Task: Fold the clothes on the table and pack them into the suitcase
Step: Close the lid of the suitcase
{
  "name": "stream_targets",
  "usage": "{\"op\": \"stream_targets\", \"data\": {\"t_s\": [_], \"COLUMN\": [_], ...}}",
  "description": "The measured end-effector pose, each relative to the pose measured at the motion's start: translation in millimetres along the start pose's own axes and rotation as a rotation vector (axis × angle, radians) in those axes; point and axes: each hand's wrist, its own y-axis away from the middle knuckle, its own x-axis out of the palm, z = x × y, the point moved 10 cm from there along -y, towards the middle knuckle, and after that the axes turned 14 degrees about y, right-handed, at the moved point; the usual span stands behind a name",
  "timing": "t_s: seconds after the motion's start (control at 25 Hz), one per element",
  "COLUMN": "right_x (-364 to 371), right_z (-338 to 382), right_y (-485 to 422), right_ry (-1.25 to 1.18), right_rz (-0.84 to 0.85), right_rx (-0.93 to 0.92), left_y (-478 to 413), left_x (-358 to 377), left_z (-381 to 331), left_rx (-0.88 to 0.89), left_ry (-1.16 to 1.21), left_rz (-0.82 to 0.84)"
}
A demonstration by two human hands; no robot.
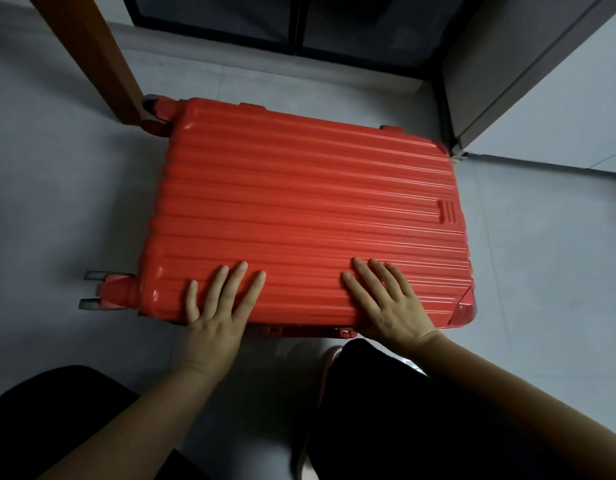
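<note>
A red ribbed hard-shell suitcase (299, 202) lies flat and closed on the grey tiled floor, wheels to the left. My left hand (218, 306) rests palm down on its near edge, fingers spread. My right hand (389, 299) lies flat beside it on the lid, near the right corner, fingers apart. Neither hand holds anything. No clothes and no tabletop are in view.
A brown wooden leg (98, 60) stands at the suitcase's far left corner, touching the wheels (154, 114). A dark glass door (292, 22) runs along the back. A grey cabinet (528, 71) stands at the right. My knees in black trousers (420, 410) are near the suitcase.
</note>
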Motion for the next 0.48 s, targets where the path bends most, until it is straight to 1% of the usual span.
{"op": "stream_targets", "data": {"t_s": [0.12, 0.24, 0.36, 0.4, 0.44, 0.48], "right_x": [1.8, 1.9, -5.2, -4.7, -5.9, -11.3], "right_z": [8.7, 3.5, 3.3, -4.9, -18.2, -38.2], "right_y": [1.2, 0.6, -3.2, -0.6, 3.7, 6.7], "right_ry": [0.021, 0.015, -0.01, -0.029, -0.014, -0.046], "right_rz": [-0.063, -0.065, 0.0, 0.055, 0.071, 0.124], "right_rx": [0.016, 0.038, -0.015, -0.023, -0.002, 0.092], "left_y": [0.4, 0.2, -1.0, -2.6, -5.5, -14.4], "left_x": [1.4, -0.8, -5.3, -9.4, -13.3, -23.3], "left_z": [-0.6, 1.2, -3.2, -4.4, -0.5, 2.3], "left_rx": [0.0, -0.002, 0.002, 0.019, 0.036, 0.03], "left_ry": [-0.012, -0.003, 0.076, 0.13, 0.17, 0.236], "left_rz": [-0.032, -0.044, -0.009, 0.012, 0.014, 0.049]}}
